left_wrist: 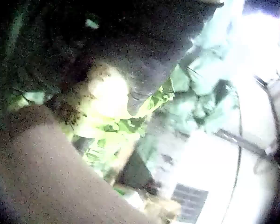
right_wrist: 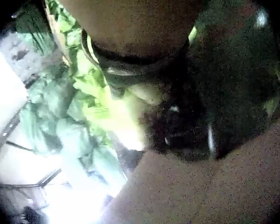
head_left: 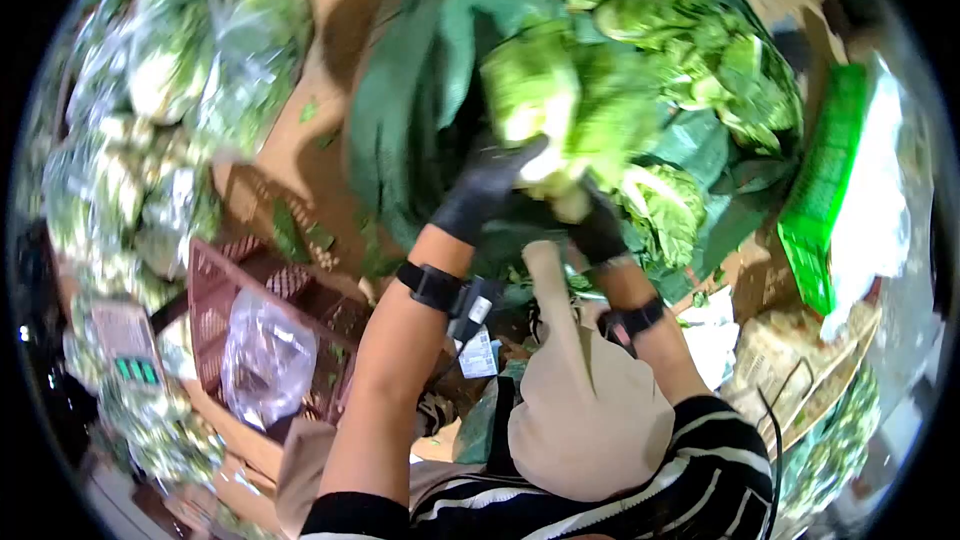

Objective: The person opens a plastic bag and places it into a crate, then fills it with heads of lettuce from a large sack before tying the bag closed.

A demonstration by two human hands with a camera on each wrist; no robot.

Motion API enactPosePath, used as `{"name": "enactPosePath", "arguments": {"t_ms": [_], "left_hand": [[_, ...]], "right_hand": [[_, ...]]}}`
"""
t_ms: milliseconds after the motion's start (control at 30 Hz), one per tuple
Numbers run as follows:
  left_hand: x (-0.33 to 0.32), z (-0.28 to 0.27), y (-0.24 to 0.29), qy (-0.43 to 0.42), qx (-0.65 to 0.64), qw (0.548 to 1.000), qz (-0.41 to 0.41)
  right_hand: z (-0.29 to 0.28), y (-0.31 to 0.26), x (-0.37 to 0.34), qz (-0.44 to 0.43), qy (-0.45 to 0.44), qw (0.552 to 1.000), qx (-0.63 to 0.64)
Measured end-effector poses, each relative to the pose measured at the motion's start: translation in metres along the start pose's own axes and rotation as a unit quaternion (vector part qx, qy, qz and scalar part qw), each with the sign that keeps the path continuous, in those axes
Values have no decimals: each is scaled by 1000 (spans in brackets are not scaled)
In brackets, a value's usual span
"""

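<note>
Both hands wear dark gloves and meet over a big green sack point(head_left: 400, 130) in the head view. My left hand point(head_left: 482, 192) grips a pale-ribbed Chinese cabbage point(head_left: 530, 90) near its base, thumb across the white stem. Beside it, my right hand point(head_left: 598, 228) holds the stem end of a second leafy Chinese cabbage point(head_left: 612, 105), blurred by motion. The leaves of both point away from me, over the sack. In the left wrist view a pale cut base point(left_wrist: 107, 91) shows against the dark glove. Most fingers are hidden by leaves and shadow.
More cabbages point(head_left: 690, 30) fill the sack, and one loose head point(head_left: 665, 205) lies at its near right. Bagged cabbages point(head_left: 170, 60) are piled at left, above a maroon crate point(head_left: 250, 305) holding clear plastic. A bright green crate point(head_left: 820, 200) stands at right.
</note>
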State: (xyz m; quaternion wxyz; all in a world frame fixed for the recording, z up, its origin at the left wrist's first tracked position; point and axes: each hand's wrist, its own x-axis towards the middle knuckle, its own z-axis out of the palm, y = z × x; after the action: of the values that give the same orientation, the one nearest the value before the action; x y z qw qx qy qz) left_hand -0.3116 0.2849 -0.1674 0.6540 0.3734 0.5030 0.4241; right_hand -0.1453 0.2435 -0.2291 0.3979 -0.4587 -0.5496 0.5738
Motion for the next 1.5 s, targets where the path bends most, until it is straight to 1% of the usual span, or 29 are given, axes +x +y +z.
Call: {"name": "enactPosePath", "arguments": {"t_ms": [33,67,100,167,233,300,433,533,600,700,733,767,800,833,867,900,933,1000,1033,1133,1167,1200,1233,1267,1333,1367,1400,1433,1500], "left_hand": [[0,13,17,-8,31,999,23],[-20,-2,31,-9,-79,997,8],[-1,23,27,42,88,994,44],[9,-5,3,159,178,971,-13],[-39,-28,4,114,322,938,-57],[-44,-28,17,74,214,970,-90],[-143,-42,149,166,210,937,225],[-272,-73,260,116,286,932,188],[-352,-84,291,93,233,939,234],[-441,-128,307,57,154,945,284],[-465,-148,297,96,132,954,253],[-499,-193,290,153,334,926,88],[-539,-215,237,261,464,828,176],[-556,-250,209,276,396,876,25],[-572,-248,155,305,181,928,111],[-585,-263,149,260,186,943,95],[-590,-255,140,330,236,914,-7],[-604,-326,55,295,167,940,-46],[-601,-321,54,354,113,924,-90],[-581,-397,-17,219,211,944,-125],[-578,-406,-26,200,226,944,-135],[-576,-411,-29,180,241,943,-144],[-568,-405,-8,147,191,926,-290],[-561,-416,-32,151,176,913,-334],[-540,-427,-88,106,236,906,-335],[-527,-436,-139,78,340,904,-247],[-534,-425,-115,119,344,893,-264],[-543,-411,-89,160,348,880,-282],[-550,-426,-129,145,321,912,-209]], "right_hand": [[-8,10,3,35,-54,981,184],[-17,21,6,92,-90,912,390],[-25,31,9,159,-109,820,539],[-28,8,-36,256,-43,842,472],[-14,-20,-52,283,-54,855,432],[5,-55,-39,281,-59,863,415],[78,-198,-22,190,-131,884,407],[150,-262,-19,83,-265,893,355],[199,-287,-46,9,-370,881,293],[270,-286,-90,26,-414,861,296],[293,-269,-104,49,-395,862,316],[322,-250,-126,71,-380,863,324],[338,-234,-147,106,-371,861,332],[355,-215,-169,147,-366,855,336],[381,-188,-193,194,-370,849,322],[394,-173,-220,253,-387,830,312],[413,-155,-242,316,-403,805,299],[459,-124,-290,422,-429,755,262],[473,-114,-304,457,-431,734,259],[501,-83,-320,528,-413,687,280],[516,-71,-310,599,-424,656,178],[515,-70,-316,551,-449,688,147],[519,-50,-315,532,-457,701,127],[523,-30,-314,513,-464,714,105],[531,2,-295,606,-629,482,73],[530,4,-284,610,-625,482,71],[532,6,-273,269,-820,506,-18],[533,6,-264,-116,-881,446,-105],[538,-46,-256,-81,-870,430,-224]]}}
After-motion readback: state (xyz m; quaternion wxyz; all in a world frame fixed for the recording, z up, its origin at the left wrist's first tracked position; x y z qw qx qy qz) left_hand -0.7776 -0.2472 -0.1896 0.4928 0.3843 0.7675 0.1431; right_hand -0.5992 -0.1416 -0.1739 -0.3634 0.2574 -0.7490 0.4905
